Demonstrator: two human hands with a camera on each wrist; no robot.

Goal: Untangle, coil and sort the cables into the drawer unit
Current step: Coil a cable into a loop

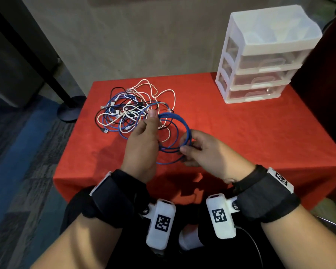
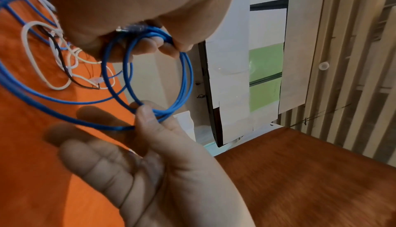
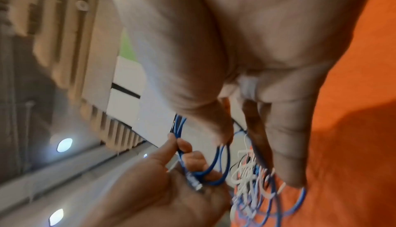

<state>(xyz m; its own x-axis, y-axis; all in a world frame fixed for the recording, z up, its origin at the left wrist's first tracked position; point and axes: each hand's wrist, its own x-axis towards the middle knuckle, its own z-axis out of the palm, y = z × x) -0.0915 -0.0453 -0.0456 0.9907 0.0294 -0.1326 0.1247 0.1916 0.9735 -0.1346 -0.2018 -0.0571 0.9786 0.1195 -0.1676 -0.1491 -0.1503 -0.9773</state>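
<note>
A blue cable [image 1: 171, 114] is partly wound into a coil held above the red table [image 1: 241, 133]. My left hand [image 1: 153, 121] grips the coil's far side with the thumb up, and the plug [image 2: 128, 28] lies in its palm. My right hand [image 1: 185, 149] pinches the coil's near side between thumb and finger, with the other fingers spread. The cable's loose tail [image 1: 163, 163] trails left from there. In the left wrist view the coil [image 2: 186, 78] hangs between both hands. A tangle of white, blue and black cables [image 1: 128, 111] lies just behind my left hand.
The white drawer unit [image 1: 260, 74] stands at the table's back right with three clear drawers shut. A black stand base [image 1: 70, 109] sits on the floor left of the table. The table's front edge runs close to my lap.
</note>
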